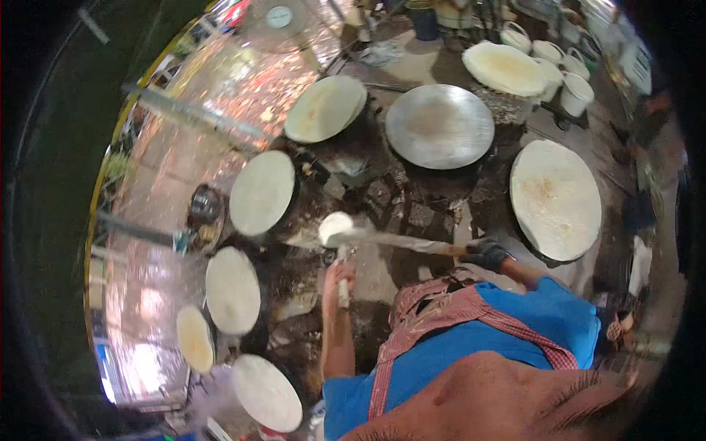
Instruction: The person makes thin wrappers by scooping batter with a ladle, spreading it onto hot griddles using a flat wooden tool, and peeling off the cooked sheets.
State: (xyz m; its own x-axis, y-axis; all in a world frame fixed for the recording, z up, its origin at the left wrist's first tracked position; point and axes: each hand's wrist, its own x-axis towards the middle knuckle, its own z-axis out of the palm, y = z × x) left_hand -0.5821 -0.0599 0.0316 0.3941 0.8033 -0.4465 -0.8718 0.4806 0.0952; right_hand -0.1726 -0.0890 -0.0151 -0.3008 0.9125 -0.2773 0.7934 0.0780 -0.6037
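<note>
My bare left hand (pixel 341 273) grips the pale handle of a ladle (pixel 343 292). Its round bowl holds something white, which looks like batter (pixel 335 226). In a dark glove, my right hand (pixel 485 253) holds the wooden grip of a long flat spatula (pixel 413 241). The spatula's blurred tip lies over the near rim of the ladle bowl; whether they touch I cannot tell. Ahead of my hands sits a round metal griddle (pixel 440 124) with a bare, brownish-centred surface. To the right, a large pale flatbread (pixel 554 201) covers another griddle.
Several more round griddles bear pale sheets, such as the flatbread at upper left (pixel 325 109) and the one at left (pixel 262 193). A browned flatbread (pixel 504 69) lies at the back right beside white buckets (pixel 576 93). A fan (pixel 279 17) stands at the far left.
</note>
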